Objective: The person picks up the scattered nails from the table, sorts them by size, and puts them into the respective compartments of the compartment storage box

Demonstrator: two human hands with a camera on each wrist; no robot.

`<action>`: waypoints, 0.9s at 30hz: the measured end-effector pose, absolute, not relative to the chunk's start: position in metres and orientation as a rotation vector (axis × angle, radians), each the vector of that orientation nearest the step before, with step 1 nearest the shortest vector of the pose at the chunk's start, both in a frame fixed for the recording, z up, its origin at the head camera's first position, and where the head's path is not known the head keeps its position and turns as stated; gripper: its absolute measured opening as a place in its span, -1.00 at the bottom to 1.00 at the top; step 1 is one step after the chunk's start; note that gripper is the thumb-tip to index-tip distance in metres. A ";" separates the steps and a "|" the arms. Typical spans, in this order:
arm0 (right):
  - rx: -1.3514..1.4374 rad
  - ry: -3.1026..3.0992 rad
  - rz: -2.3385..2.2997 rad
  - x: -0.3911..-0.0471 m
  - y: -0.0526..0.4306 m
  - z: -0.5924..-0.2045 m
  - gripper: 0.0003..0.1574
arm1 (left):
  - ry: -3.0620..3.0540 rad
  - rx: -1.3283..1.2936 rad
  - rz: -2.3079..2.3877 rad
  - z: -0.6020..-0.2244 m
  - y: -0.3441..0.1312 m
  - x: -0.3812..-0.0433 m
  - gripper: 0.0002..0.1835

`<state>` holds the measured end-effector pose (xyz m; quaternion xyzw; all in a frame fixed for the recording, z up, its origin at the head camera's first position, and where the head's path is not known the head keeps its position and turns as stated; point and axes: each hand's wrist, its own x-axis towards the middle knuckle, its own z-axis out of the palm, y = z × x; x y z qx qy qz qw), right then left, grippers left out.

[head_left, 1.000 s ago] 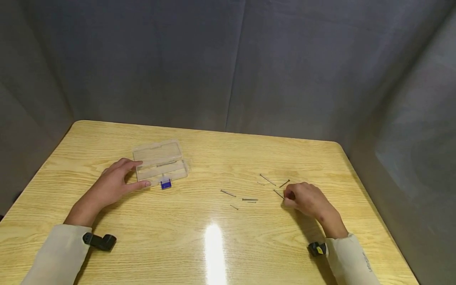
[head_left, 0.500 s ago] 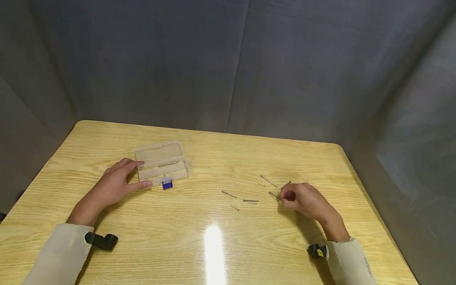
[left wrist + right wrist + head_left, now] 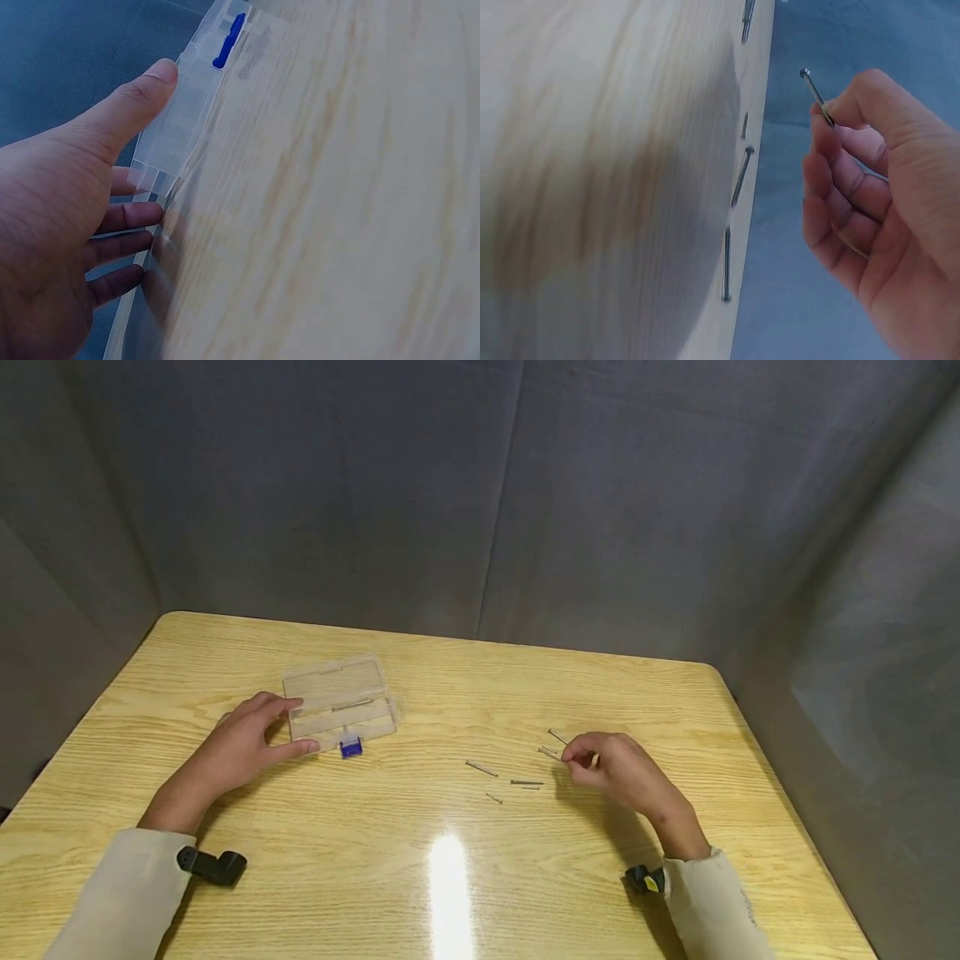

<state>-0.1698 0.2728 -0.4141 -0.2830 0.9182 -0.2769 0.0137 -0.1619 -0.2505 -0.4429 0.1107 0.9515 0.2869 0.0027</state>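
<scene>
In the head view, a clear plastic box (image 3: 303, 742) with a blue latch (image 3: 351, 748) lies at the left, its lid (image 3: 335, 681) tipped back. One nail (image 3: 352, 704) lies in the box. My left hand (image 3: 236, 747) holds the box's left end, thumb on the front side and fingers at the back, as the left wrist view also shows. My right hand (image 3: 618, 772) pinches a nail (image 3: 814, 91) between thumb and index finger, its head pointing away from the hand. A long nail (image 3: 557, 737) on the table is partly hidden behind those fingers.
Several loose nails lie on the wooden table (image 3: 337, 868), among them a long nail (image 3: 482, 768), a thicker nail (image 3: 527, 782) and a small nail (image 3: 494, 797). A grey curtain (image 3: 375, 510) hangs behind the table's far edge.
My right hand has moved left with the pinched nail, from the right side of the loose nails to over the long one. My left hand and the box have kept their place.
</scene>
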 end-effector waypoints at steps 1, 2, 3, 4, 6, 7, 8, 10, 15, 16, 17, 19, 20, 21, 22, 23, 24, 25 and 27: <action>-0.885 2.853 -0.874 -0.171 0.270 -0.414 -0.85 | 2.983 0.348 0.901 -0.443 -0.251 -0.162 -0.03; -0.891 2.846 -0.883 -0.172 0.267 -0.415 -0.84 | 2.980 0.347 0.902 -0.443 -0.251 -0.162 -0.03; -0.893 2.835 -0.900 -0.174 0.263 -0.415 -0.84 | 2.978 0.347 0.903 -0.443 -0.251 -0.162 -0.03; -0.898 2.826 -0.914 -0.176 0.260 -0.415 -0.83 | 2.976 0.347 0.904 -0.443 -0.251 -0.162 -0.03; -0.915 2.802 -0.943 -0.179 0.253 -0.414 -0.82 | 2.974 0.343 0.908 -0.443 -0.251 -0.162 -0.02; -0.930 2.794 -0.948 -0.182 0.249 -0.414 -0.82 | 2.975 0.343 0.907 -0.444 -0.251 -0.162 -0.02; -0.948 2.790 -0.945 -0.184 0.246 -0.413 -0.83 | 2.976 0.343 0.907 -0.444 -0.251 -0.162 -0.03; -0.981 2.783 -0.934 -0.187 0.237 -0.411 -0.84 | 2.981 0.345 0.908 -0.444 -0.251 -0.163 -0.03; -1.054 2.783 -0.881 -0.194 0.216 -0.405 -0.85 | 2.985 0.362 0.914 -0.446 -0.251 -0.163 -0.04; -1.061 2.780 -0.875 -0.196 0.212 -0.405 -0.85 | 2.983 0.364 0.917 -0.447 -0.251 -0.163 -0.04; -1.068 2.778 -0.869 -0.197 0.207 -0.404 -0.85 | 2.981 0.363 0.919 -0.447 -0.251 -0.163 -0.03; -1.089 2.760 -0.868 -0.200 0.198 -0.404 -0.85 | 2.979 0.358 0.918 -0.447 -0.251 -0.163 -0.03; -1.099 2.750 -0.869 -0.201 0.193 -0.403 -0.85 | 2.978 0.354 0.917 -0.446 -0.251 -0.163 -0.02; -1.108 2.736 -0.873 -0.203 0.187 -0.403 -0.85 | 2.978 0.350 0.916 -0.446 -0.252 -0.163 -0.02; -1.121 2.724 -0.875 -0.205 0.182 -0.403 -0.85 | 2.979 0.349 0.914 -0.446 -0.252 -0.163 -0.02; -1.133 2.711 -0.878 -0.207 0.177 -0.403 -0.84 | 2.981 0.347 0.912 -0.446 -0.252 -0.163 -0.02; -1.144 2.700 -0.879 -0.210 0.172 -0.403 -0.84 | 2.981 0.346 0.912 -0.445 -0.252 -0.163 -0.02; -1.153 2.692 -0.875 -0.212 0.166 -0.403 -0.83 | 2.981 0.348 0.914 -0.445 -0.253 -0.163 -0.02; -1.159 2.678 -0.865 -0.216 0.157 -0.404 -0.83 | 2.979 0.352 0.915 -0.446 -0.253 -0.163 -0.03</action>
